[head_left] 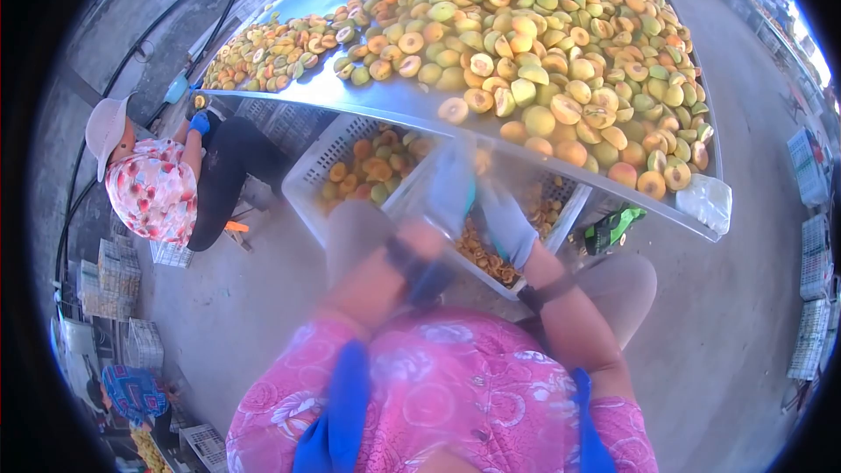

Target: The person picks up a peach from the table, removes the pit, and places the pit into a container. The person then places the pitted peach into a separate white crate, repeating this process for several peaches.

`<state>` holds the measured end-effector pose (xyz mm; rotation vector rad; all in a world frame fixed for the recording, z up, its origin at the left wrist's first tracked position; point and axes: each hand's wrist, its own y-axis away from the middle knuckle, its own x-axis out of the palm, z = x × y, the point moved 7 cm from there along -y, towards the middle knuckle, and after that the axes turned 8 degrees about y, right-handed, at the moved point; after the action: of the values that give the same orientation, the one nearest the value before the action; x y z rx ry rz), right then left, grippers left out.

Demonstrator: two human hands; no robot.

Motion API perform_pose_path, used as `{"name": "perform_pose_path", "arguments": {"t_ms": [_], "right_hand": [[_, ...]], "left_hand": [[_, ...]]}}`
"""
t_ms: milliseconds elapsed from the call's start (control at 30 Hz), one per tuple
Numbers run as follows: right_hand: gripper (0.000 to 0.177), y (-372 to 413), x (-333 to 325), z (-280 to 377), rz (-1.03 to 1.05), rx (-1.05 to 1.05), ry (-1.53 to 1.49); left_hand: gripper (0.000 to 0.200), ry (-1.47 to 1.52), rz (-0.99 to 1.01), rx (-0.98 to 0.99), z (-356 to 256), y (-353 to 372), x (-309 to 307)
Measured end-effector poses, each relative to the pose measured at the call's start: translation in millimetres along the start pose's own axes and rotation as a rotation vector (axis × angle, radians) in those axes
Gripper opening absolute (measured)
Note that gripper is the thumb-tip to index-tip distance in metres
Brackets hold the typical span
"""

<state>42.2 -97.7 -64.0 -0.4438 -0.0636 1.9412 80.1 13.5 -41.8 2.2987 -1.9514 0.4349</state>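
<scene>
My left hand (449, 186) and my right hand (508, 217), both in pale gloves, are close together below the front edge of the metal table (350, 105). Motion and haze blur their fingers, and whatever they hold cannot be made out. Halved and whole yellow-green fruit (543, 61) is heaped on the table just beyond them. Beneath the hands stands a crate with small brown-orange pieces (491, 264). Left of it, a white crate (307, 184) contains yellow and orange fruit.
A person (153, 177) with a cap and blue gloves sits at the table's left end. Another person (134, 392) is at the lower left. Crates stand stacked at the left (118, 267) and right (813, 254). A green bag (613, 228) lies under the table.
</scene>
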Motion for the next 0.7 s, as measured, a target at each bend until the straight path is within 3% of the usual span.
{"name": "perform_pose_path", "arguments": {"t_ms": [67, 100, 167, 200, 300, 367, 400, 500, 567, 600, 667, 700], "right_hand": [[0.041, 9.1, -0.6, 14.6, 0.132, 0.507, -0.469], [0.041, 9.6, -3.5, 22.7, 0.136, 0.506, -0.467], [0.036, 15.9, -1.9, 28.5, 0.195, 0.578, -0.511], [0.036, 15.5, -1.9, 30.4, 0.195, 0.579, -0.512], [0.035, 15.3, 3.1, 31.8, 0.19, 0.595, -0.567], [0.037, 11.6, 1.9, 32.2, 0.08, 0.523, -0.536], [0.037, 12.4, 0.0, 29.0, 0.081, 0.523, -0.536], [0.038, 19.4, 1.2, 15.7, 0.255, 0.572, -0.531], [0.039, 17.8, 1.6, 13.1, 0.279, 0.527, -0.512], [0.039, 17.4, 4.5, 15.5, 0.28, 0.529, -0.512], [0.04, 16.9, 8.0, 21.9, 0.203, 0.564, -0.518], [0.04, 18.1, 7.5, 25.9, 0.205, 0.566, -0.518]], "left_hand": [[0.051, 0.076, -0.051, -0.059, -7.4, 4.4, 3.7], [0.051, 0.076, -0.054, -0.056, -6.1, 3.2, -0.9], [0.049, 0.29, 0.03, -0.304, 14.7, 4.3, -2.3], [0.049, 0.29, 0.029, -0.305, 5.3, 7.9, 2.4], [0.054, 0.264, -0.045, -0.27, -15.8, 18.2, 14.1], [0.058, -0.036, -0.088, 0.037, -25.2, 16.6, 9.9], [0.058, -0.036, -0.089, 0.037, -21.4, 16.6, 6.6], [0.055, 0.107, -0.08, -0.101, -24.9, 18.8, 3.8], [0.053, 0.383, 0.022, -0.449, -14.2, 22.2, 8.3], [0.053, 0.384, 0.021, -0.45, -4.9, 22.0, 7.6], [0.054, 0.134, -0.107, -0.06, -3.3, 16.5, -7.7], [0.054, 0.134, -0.109, -0.061, -8.0, 19.2, -5.1]]}}
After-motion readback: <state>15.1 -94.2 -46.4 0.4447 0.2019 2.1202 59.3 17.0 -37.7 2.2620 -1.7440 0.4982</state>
